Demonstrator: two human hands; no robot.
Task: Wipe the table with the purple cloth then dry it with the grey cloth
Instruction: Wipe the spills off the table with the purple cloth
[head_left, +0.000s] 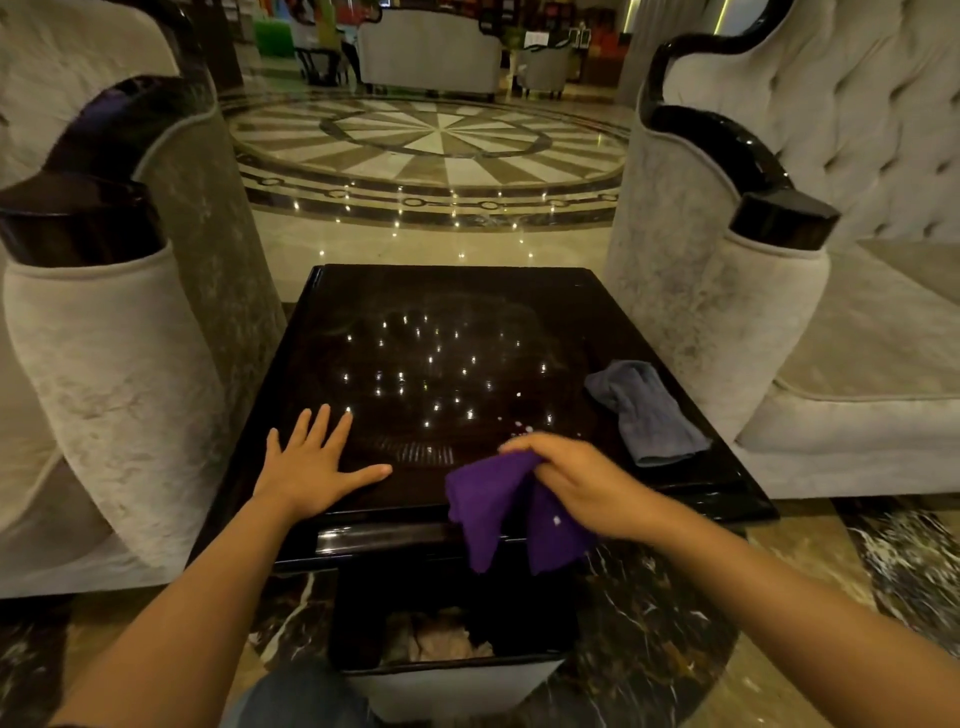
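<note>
A glossy black square table (415, 312) stands in front of me, reflecting ceiling lights. My right hand (571, 483) grips the purple cloth (498, 509) at the table's near edge, and the cloth hangs down over that edge. My left hand (311, 462) lies flat on the near left of the tabletop with its fingers spread and holds nothing. The grey cloth (644, 410) lies crumpled on the right side of the table, apart from both hands. A few small white specks (522, 428) dot the surface just beyond my right hand.
Pale upholstered armchairs (119, 364) (727, 312) with black arm caps flank the table closely on both sides. A black bin (452, 644) holding crumpled paper sits on the marble floor below the near edge. Polished patterned floor (431, 140) stretches beyond the table.
</note>
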